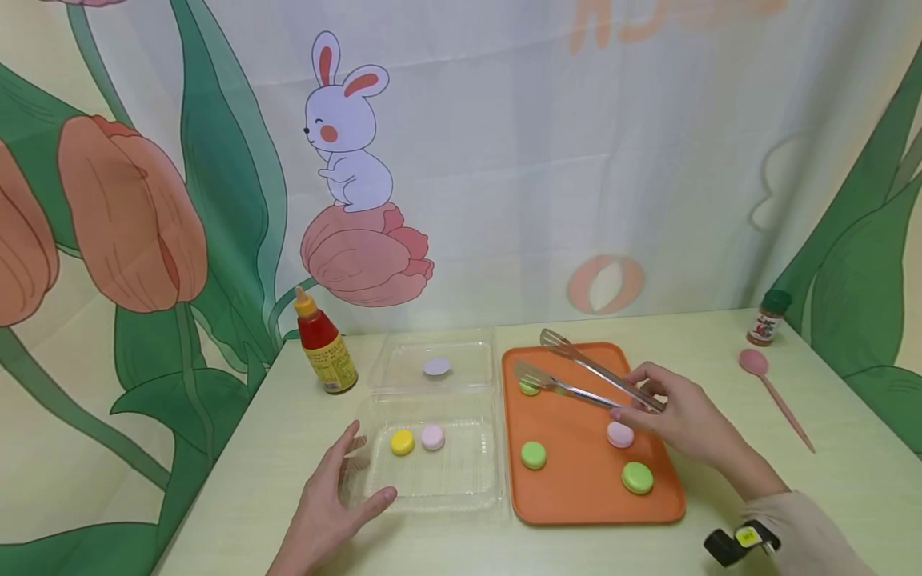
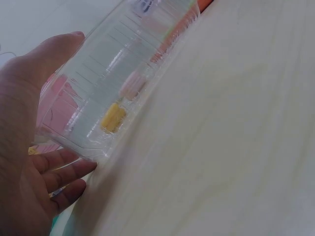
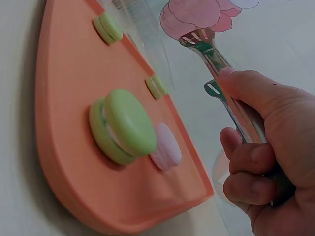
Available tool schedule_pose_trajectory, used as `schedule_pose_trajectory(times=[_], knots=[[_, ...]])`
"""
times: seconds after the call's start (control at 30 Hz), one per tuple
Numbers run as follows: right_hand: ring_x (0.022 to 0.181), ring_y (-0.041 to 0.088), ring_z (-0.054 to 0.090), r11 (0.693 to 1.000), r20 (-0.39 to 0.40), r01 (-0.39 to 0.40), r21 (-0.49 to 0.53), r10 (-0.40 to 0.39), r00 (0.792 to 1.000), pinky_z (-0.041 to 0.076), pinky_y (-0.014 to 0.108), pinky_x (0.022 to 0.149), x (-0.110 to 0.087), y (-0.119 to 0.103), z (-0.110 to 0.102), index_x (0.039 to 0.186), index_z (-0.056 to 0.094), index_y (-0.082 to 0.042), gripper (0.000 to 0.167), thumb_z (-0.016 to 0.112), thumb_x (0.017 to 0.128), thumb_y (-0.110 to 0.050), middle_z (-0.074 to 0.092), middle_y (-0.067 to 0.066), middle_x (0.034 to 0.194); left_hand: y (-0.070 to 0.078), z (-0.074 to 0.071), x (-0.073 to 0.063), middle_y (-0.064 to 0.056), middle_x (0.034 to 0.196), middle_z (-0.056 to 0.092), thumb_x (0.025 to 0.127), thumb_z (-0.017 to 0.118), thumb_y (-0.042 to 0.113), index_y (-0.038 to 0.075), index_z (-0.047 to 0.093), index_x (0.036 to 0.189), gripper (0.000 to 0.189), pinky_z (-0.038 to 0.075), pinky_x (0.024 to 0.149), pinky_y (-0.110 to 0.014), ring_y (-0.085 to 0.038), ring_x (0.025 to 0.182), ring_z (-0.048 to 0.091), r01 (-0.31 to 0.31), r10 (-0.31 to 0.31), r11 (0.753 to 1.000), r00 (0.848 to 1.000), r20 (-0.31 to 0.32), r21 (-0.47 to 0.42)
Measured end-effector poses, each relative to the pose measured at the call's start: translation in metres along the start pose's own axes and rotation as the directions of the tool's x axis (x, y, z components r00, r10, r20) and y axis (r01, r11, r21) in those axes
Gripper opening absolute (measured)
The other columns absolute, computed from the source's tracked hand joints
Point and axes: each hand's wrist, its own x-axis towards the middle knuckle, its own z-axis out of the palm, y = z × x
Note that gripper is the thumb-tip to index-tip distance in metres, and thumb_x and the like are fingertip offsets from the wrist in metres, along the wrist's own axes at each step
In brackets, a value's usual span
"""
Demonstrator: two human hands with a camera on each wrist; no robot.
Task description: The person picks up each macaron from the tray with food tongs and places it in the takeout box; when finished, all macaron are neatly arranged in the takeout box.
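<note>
My right hand (image 1: 680,412) grips metal tongs (image 1: 598,372) over the orange tray (image 1: 576,496); the tong tips are spread, with nothing between them. On the tray lie a pink macaron (image 1: 620,434) below the hand and green macarons (image 1: 637,478), one of them partly hidden under the tongs. The right wrist view shows fingers curled round the tong handles (image 3: 236,115). My left hand (image 1: 331,492) is at the left side of a clear plastic box (image 1: 432,500), thumb and fingers spread apart. Inside the box sit a yellow macaron (image 1: 402,442) and a pale pink macaron (image 1: 433,437).
The box's clear lid (image 1: 461,352) lies folded back behind it, with a pale oval sticker (image 1: 436,367). A red sauce bottle (image 1: 327,348) stands at the back left. At the right are a green-capped spice jar (image 1: 767,320) and a pink spoon (image 1: 778,400).
</note>
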Motion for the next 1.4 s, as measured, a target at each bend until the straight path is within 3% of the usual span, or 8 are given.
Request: schedule_pose_trajectory(times=[0.23, 0.6, 0.83, 1.4], knots=[[0.091, 0.026, 0.06, 0.999, 0.026, 0.034, -0.035, -0.033, 0.999, 0.047, 0.027, 0.063, 0.011, 0.006, 0.003, 0.125, 0.073, -0.01, 0.05, 0.094, 0.092, -0.042, 0.073, 0.013, 0.112, 0.0, 0.0, 0.0, -0.012, 0.169, 0.053, 0.086, 0.092, 0.062, 0.023, 0.023, 0.178, 0.121, 0.041, 0.128, -0.067, -0.035, 0.148, 0.059, -0.005, 0.005, 1.0, 1.0, -0.003, -0.006], [0.077, 0.022, 0.054, 0.999, 0.088, 0.017, -0.027, -0.014, 0.996, 0.041, 0.028, 0.058, 0.019, 0.013, 0.007, 0.119, 0.076, -0.013, 0.044, 0.094, 0.092, -0.042, 0.068, 0.003, 0.099, 0.0, -0.001, 0.0, -0.012, 0.169, 0.052, 0.087, 0.091, 0.062, 0.024, 0.022, 0.178, 0.121, 0.041, 0.129, -0.065, -0.036, 0.15, 0.057, 0.007, -0.007, 1.0, 1.0, 0.004, -0.008], [0.087, 0.022, 0.06, 0.998, 0.131, 0.012, -0.063, -0.004, 0.991, 0.046, 0.028, 0.067, 0.024, 0.013, 0.007, 0.115, 0.078, -0.015, 0.037, 0.092, 0.094, -0.041, 0.071, 0.0, 0.094, 0.0, 0.0, 0.0, -0.011, 0.169, 0.052, 0.086, 0.092, 0.062, 0.023, 0.023, 0.178, 0.121, 0.041, 0.129, -0.066, -0.035, 0.149, 0.058, -0.011, 0.011, 1.0, 1.0, -0.002, -0.005], [0.084, 0.019, 0.059, 0.994, 0.157, 0.013, -0.105, 0.003, 0.988, 0.046, 0.03, 0.067, 0.027, 0.002, 0.01, 0.113, 0.075, -0.016, 0.03, 0.088, 0.098, -0.039, 0.07, -0.001, 0.09, -0.002, 0.0, 0.001, -0.011, 0.169, 0.052, 0.086, 0.092, 0.062, 0.024, 0.023, 0.178, 0.121, 0.041, 0.129, -0.064, -0.034, 0.149, 0.059, -0.021, 0.021, 1.0, 1.0, -0.002, -0.011]])
